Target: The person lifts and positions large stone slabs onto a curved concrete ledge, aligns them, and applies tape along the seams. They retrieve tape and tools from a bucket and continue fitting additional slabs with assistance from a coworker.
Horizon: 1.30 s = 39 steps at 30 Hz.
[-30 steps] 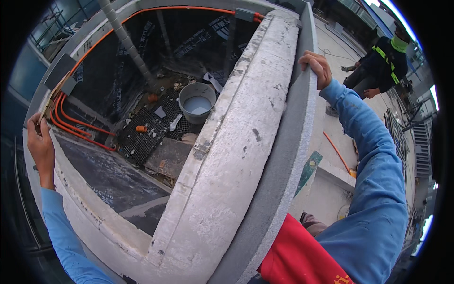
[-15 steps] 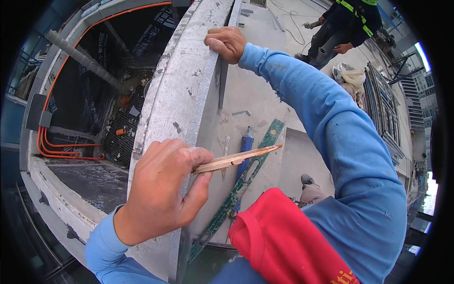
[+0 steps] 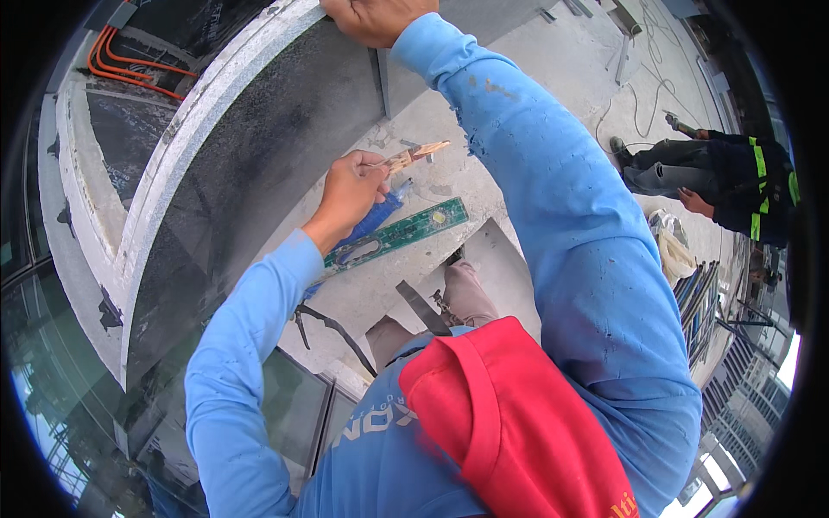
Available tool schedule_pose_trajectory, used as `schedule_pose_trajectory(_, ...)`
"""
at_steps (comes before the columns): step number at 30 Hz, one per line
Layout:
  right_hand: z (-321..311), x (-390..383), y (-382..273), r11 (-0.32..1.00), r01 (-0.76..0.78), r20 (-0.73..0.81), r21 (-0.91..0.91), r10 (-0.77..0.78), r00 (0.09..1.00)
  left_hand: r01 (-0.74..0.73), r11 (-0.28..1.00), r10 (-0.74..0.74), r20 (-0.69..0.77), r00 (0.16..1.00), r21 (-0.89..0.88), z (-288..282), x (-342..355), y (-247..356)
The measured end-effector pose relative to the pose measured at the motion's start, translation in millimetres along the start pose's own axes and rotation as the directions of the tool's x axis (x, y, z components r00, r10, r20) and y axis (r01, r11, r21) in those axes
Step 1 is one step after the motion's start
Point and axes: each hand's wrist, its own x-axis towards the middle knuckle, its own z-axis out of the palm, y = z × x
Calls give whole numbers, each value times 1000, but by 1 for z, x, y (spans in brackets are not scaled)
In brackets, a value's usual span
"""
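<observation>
A thin splintered strip of wood (image 3: 420, 154) is pinched between the thumb and fingers of my left hand (image 3: 350, 192), its far end pointing up and to the right. My right hand (image 3: 378, 17) is curled over the top of a low grey wall (image 3: 289, 112), partly cut off by the upper picture edge. Beneath my left hand, a green spirit level (image 3: 419, 229) lies slanting on the pale floor. Beside it is a blue tube-shaped tool (image 3: 377, 217), partly hidden by the hand and the level.
Orange conduits (image 3: 142, 69) run in the dark recess beyond the wall. At the right, another person (image 3: 734, 177) in dark clothes holds a tool (image 3: 680, 125), with a cable (image 3: 661, 86) on the floor nearby. White bags (image 3: 673, 246) and stacked metal bars (image 3: 699, 298) lie behind me.
My view has swung down and turned toward my body. The left hand, still pinching the wood strip, is now on my side of the wall, above the floor. The right hand remains on the wall.
</observation>
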Motion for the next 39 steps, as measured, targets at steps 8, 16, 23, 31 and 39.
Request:
schedule_pose_trajectory(8, -13, 3, 0, 1000, -11, 66, -9, 12, 998, -53, 295, -377, -167, 911, -954, 224, 225, -169)
schedule_pose_trajectory(16, -1, -15, 11, 996, 50, 76, -69, -45, 996, -4, 657, -405, -357, 842, -754, 247, 259, -125)
schedule_pose_trajectory(23, -2, -14, 18, 999, -12, 114, 50, 6, 993, -577, 535, 834, -495, 245, 616, 100, 38, 12)
schedule_pose_trajectory(31, -15, -5, 25, 886, 31, -100, 462, 17, 995, -252, -114, 991, 129, 45, 961, -16, 3, 168)
schedule_pose_trajectory(39, -22, -3, 39, 693, 1, -197, 721, 203, 959, -178, 217, 794, -68, 604, 960, -2, 48, 198)
